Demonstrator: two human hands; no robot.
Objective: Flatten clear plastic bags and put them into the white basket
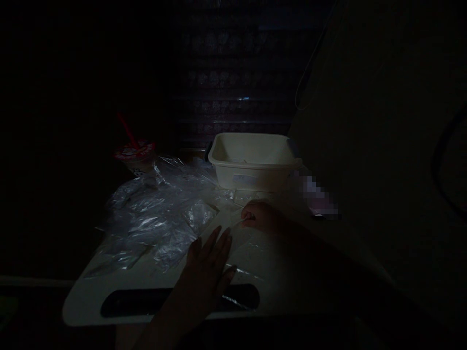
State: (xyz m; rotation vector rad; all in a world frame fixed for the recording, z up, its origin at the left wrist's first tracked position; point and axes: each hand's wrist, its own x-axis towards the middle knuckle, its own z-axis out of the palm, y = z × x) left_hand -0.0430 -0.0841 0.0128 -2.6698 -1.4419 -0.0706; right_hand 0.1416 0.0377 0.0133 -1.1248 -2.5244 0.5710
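Observation:
The scene is very dark. My left hand (208,265) lies with fingers stretched out and palm down on a clear plastic bag (251,247) on the white tabletop (85,304). Just beyond it, my right hand (262,217) is closed in a pinch on a thin, pale edge that looks like part of this bag. A heap of crumpled clear plastic bags (153,218) spreads to the left of both hands. Behind my right hand stands a cream plastic tub (251,177), open at the top.
A cup (136,155) with a red patterned lid and a red straw stands at the back left. At the right edge lies a blurred-out object (318,197). Near the front edge the tabletop has a long dark slot (127,302). A thin cable (297,92) hangs behind.

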